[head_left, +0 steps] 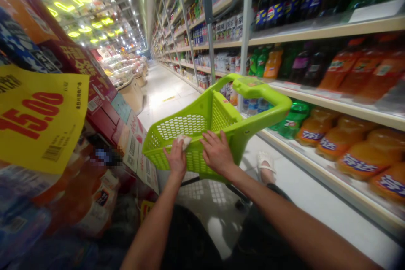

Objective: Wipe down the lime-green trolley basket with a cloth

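Observation:
A lime-green plastic shopping cart (177, 124) with perforated walls stands in front of me, side-on, its handle at the right. My left hand (177, 158) is closed on a crumpled white cloth or tissue (184, 140), pressed against the cart's near rim. A little to the right, my right hand (218, 154) grips that same rim, fingers bent over the edge. The part of the basket I can see into shows bare green walls. Both palms are hidden from me.
Shelves of bottled drinks (329, 69) line the right side. On the left stands a drinks display with a yellow price sign (41, 118) reading 15.00. A tiled aisle (161, 80) runs ahead beside produce stands (126, 71). My white shoe (266, 162) shows below the handle.

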The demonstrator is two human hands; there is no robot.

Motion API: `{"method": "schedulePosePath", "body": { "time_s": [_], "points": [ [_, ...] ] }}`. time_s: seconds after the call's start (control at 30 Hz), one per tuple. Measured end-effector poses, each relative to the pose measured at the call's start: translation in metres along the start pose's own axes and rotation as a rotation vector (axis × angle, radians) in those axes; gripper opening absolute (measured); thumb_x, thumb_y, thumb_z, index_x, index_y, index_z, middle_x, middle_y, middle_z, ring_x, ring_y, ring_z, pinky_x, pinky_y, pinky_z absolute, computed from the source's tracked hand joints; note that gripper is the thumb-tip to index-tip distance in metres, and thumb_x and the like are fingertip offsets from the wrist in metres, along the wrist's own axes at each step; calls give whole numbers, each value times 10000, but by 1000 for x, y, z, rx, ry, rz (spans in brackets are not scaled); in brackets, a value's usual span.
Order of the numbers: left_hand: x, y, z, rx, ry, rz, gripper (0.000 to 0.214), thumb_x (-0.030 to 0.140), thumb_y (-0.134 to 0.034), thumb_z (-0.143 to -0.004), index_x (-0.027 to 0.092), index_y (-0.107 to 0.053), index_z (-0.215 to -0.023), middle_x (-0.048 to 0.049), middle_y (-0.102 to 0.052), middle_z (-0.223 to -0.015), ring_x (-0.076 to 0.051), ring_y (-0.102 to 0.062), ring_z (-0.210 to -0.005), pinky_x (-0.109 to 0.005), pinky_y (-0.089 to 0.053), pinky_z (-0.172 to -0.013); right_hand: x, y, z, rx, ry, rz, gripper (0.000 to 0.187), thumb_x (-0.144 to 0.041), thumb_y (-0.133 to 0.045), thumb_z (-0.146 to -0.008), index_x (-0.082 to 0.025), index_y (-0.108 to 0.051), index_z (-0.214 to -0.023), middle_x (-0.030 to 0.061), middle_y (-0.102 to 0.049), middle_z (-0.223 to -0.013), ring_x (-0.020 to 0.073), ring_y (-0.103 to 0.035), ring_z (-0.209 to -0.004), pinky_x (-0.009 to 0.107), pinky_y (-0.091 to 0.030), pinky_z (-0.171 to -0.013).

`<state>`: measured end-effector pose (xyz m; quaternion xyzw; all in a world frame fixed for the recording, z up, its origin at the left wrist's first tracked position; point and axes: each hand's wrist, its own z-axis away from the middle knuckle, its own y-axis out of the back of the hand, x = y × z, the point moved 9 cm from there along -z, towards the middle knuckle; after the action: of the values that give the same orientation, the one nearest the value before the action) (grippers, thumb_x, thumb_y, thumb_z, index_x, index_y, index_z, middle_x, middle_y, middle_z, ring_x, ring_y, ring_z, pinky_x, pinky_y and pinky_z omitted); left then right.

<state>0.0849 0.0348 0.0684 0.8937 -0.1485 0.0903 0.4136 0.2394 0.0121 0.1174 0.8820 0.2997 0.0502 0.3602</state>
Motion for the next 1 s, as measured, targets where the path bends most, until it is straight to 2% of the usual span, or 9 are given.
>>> {"method": "schedulePosePath", "body": {
  "time_s": [0.13,0.33,0.47,0.57,0.67,0.77,0.87,0.93,1.0],
  "points": [
    [34,-11,-3,-30,-82,39,458,103,-398,-812,226,-483,-1244,-87,-517,-1306,-185,-410,-1260,-509,-63,-1105,5,-1,0,-35,0,-22,376,-182,-469,-786,-111,-580,-1139,114,-569,-1227,263,-424,-1200,495,-149,-1079],
    [32,6,-9,23,-45,134,392,167,-409,-819,198,-533,-1189,-113,-594,-1209,-215,-522,-1152,-491,-129,-1103,3,5,-5,-70,-114,-186,428,-202,-444,-818,-109,-502,-1231,133,-546,-1247,260,-402,-1226,523,-135,-1085],
    [65,28,-11,131,-109,415,397,280,-443,-833,185,-501,-1214,-109,-585,-1211,-196,-548,-1109,-379,-385,-992,-1,13,-13,13,-218,-534,521,-263,-468,-822,-104,-391,-1313,137,-460,-1333,196,-383,-1253,392,-293,-1057],
    [89,43,-11,140,-128,508,415,279,-482,-817,190,-485,-1223,-97,-567,-1230,-184,-535,-1124,-334,-417,-963,17,20,-10,101,-419,-729,574,-264,-553,-765,-118,-400,-1299,123,-521,-1258,184,-488,-1149,321,-397,-978],
    [108,49,-11,78,-184,602,431,292,-520,-793,203,-488,-1214,-85,-491,-1316,-199,-433,-1234,-357,-343,-1039,34,30,-5,141,-581,-824,520,-192,-610,-693,-136,-507,-1199,85,-595,-1109,171,-575,-981,284,-462,-883],
    [115,49,-17,5,-140,875,549,354,-591,-730,248,-447,-1249,-56,-379,-1409,-225,-347,-1296,-363,-324,-1059,41,51,-6,240,-612,-871,458,-136,-608,-673,-146,-561,-1128,58,-606,-1048,149,-580,-938,253,-467,-863],
    [121,33,-24,-187,38,1154,568,408,-602,-693,248,-467,-1221,-61,-519,-1282,-223,-487,-1185,-354,-405,-998,42,69,-13,303,-567,-915,428,-129,-602,-681,-168,-574,-1106,37,-606,-1045,136,-577,-943,241,-459,-883],
    [127,22,-27,-320,134,1209,484,422,-601,-684,217,-544,-1118,-63,-627,-1098,-211,-579,-1057,-350,-454,-946,45,74,-17,300,-542,-926,416,-132,-597,-690,-188,-573,-1102,22,-609,-1044,132,-577,-949,240,-459,-889],
    [131,18,-33,-335,161,1194,410,383,-637,-655,211,-584,-1023,-40,-662,-966,-191,-615,-970,-342,-479,-913,51,77,-14,303,-560,-885,409,-141,-585,-708,-202,-563,-1112,16,-608,-1043,133,-574,-958,245,-458,-892]
  ]
}}
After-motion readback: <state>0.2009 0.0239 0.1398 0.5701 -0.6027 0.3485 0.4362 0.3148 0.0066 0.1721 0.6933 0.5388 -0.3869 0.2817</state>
